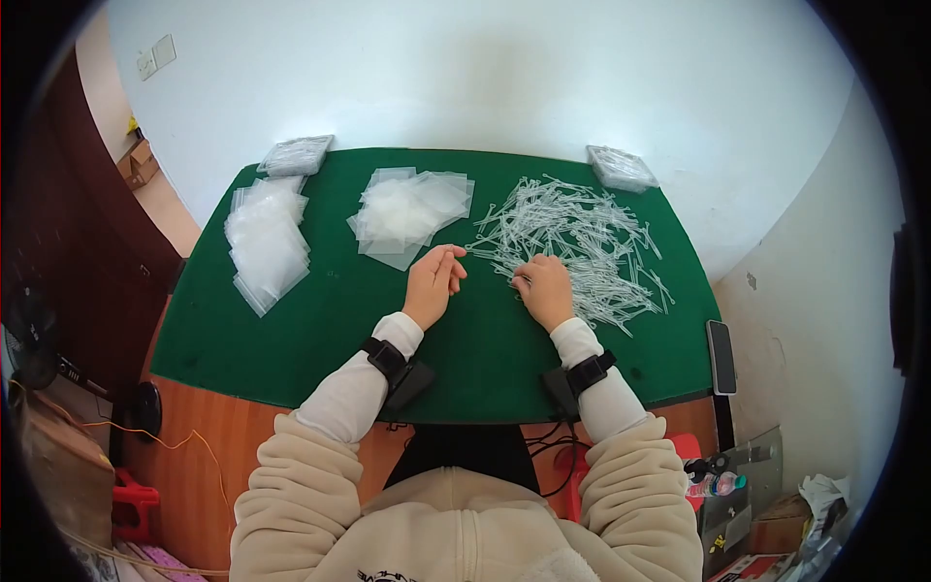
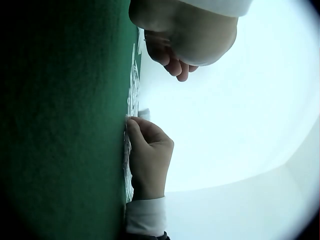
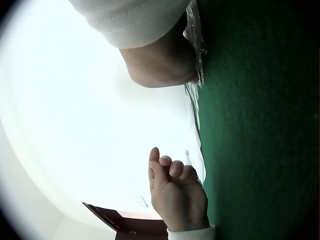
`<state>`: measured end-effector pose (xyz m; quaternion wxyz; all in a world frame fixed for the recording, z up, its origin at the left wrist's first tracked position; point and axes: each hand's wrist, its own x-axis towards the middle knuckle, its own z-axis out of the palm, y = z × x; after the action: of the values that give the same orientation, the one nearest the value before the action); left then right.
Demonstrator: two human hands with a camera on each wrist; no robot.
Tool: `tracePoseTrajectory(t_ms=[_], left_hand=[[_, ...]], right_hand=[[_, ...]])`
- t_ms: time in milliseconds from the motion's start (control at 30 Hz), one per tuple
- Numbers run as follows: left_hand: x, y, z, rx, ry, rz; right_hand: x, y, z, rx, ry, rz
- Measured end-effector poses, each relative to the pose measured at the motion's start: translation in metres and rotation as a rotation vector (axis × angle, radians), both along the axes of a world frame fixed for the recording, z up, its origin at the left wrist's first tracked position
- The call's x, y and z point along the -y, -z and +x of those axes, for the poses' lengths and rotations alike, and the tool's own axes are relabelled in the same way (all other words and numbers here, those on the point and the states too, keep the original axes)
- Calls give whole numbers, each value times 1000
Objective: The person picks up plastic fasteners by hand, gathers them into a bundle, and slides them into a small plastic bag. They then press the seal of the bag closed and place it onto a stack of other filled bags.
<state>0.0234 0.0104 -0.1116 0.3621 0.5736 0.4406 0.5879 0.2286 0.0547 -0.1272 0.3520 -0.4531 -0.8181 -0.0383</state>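
Clear thin plastic sticks with small looped ends form a loose pile (image 1: 582, 228) on the right half of the green table. At the pile's near left edge my right hand (image 1: 546, 291) has thumb and forefinger pinched together on a clear plastic stick, mostly hidden by the fingers. The left wrist view shows that right hand (image 2: 152, 160) low over the table, fingertips right at the sticks. My left hand (image 1: 434, 286) hovers left of the pile, palm turned inward. In the right wrist view the left hand (image 3: 177, 192) has loosely bent fingers, and nothing shows in its palm.
Clear plastic bags lie in a middle heap (image 1: 402, 213) and a left stack (image 1: 267, 242). Packed clear bundles sit at the back left (image 1: 297, 155) and back right (image 1: 622, 169) corners. A phone (image 1: 721, 357) lies at the table's right edge. A white wall stands behind.
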Motion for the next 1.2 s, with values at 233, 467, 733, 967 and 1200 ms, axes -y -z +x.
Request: tracePoseTrajectory(t_ms=[233, 467, 733, 967, 1200], left_hand=[[-5, 10, -1, 160, 78, -81], [-16, 22, -7, 75, -27, -63], [-2, 9, 1, -106, 86, -63], [-2, 10, 1, -56, 198, -153], [3, 8, 6, 40, 546, -399]], right_hand=[[0, 2, 2, 43, 29, 54], [6, -11, -7, -54, -23, 44], [22, -17, -21, -164, -499, -196], [24, -23, -18, -154, -619, -185], [24, -19, -15, -440, -427, -443]])
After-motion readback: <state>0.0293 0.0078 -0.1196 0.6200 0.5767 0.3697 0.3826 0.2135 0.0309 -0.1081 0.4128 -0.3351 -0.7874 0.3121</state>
